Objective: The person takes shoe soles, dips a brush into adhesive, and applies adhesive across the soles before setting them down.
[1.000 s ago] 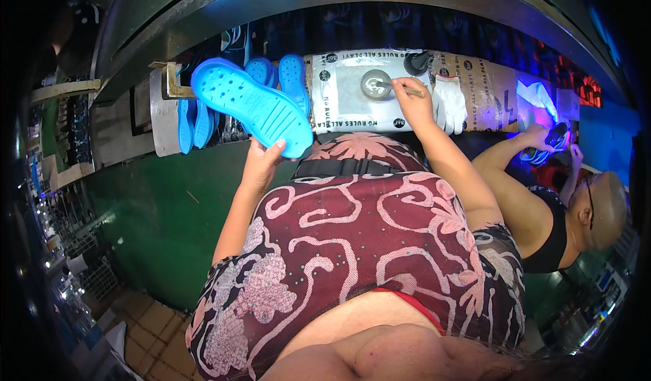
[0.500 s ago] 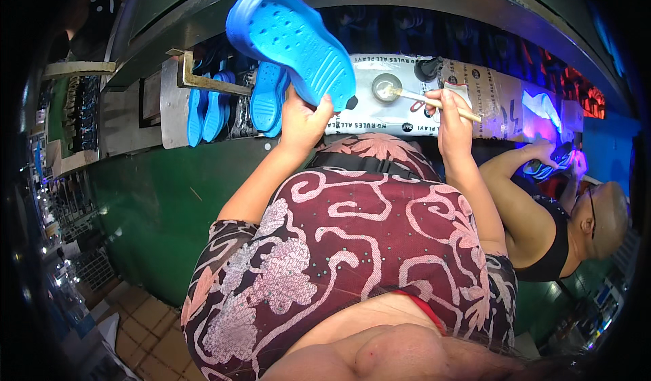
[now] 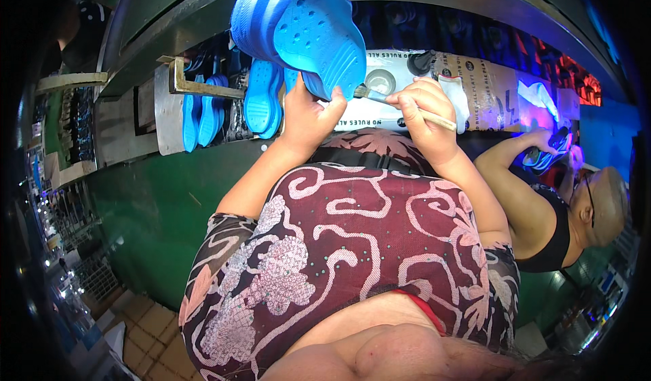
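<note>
Up front, shoe: blue clog (image 3: 308, 35) raised over the table (image 3: 203, 198), sole toward the camera.
Left hand (image 3: 305, 120): gripping the clog's lower edge.
Right hand (image 3: 417, 110): closed on a thin brush (image 3: 400, 106), bristles touching the clog rim.
Glue tin (image 3: 381, 81): open, just behind the brush.
Risk: 1-hand edge grip may slip under brush pressure; bristles may smear the upper.
Nearby: 3 or so blue soles (image 3: 261, 96) racked on the left; co-worker's arm (image 3: 515, 157) near.
</note>
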A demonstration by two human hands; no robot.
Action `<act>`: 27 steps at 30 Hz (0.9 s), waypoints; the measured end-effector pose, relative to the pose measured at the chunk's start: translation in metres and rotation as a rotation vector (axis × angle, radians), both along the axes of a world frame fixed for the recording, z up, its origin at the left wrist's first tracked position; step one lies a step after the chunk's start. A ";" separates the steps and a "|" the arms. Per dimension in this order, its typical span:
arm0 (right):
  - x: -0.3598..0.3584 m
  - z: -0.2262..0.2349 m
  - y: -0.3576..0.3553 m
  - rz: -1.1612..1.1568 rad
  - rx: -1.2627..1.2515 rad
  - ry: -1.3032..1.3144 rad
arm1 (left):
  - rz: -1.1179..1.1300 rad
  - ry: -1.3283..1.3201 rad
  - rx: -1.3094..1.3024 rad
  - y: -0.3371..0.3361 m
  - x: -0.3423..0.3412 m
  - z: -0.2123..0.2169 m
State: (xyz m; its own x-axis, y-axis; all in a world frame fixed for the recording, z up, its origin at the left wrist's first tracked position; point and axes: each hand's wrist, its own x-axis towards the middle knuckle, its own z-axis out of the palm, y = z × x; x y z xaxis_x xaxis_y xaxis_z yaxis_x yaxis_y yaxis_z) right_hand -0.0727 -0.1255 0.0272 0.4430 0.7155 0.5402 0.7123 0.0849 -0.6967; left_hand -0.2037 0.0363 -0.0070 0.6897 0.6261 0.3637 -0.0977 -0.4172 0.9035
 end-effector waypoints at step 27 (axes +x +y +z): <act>0.005 0.004 0.002 0.068 -0.044 -0.152 | 0.003 0.023 -0.011 0.002 0.000 0.001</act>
State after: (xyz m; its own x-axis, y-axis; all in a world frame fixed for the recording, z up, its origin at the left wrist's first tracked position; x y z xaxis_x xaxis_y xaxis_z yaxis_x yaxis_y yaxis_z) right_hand -0.0682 -0.1238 0.0317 0.3082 0.7657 0.5646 0.8032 0.1086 -0.5857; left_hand -0.2033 0.0380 -0.0058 0.6960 0.6320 0.3409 -0.0760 -0.4072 0.9102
